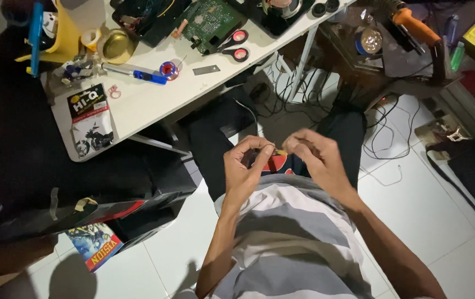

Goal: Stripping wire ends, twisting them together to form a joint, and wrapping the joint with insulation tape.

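the left hand (244, 166) and right hand (316, 154) meet above the lap, fingertips pinched on a tiny yellowish piece (279, 151), too small to identify. behind them, a white table (149, 102) holds red-handled scissors (234, 46) and a green circuit board (211, 21).

White table (149, 105) with scissors (236, 45), circuit board (209, 19)
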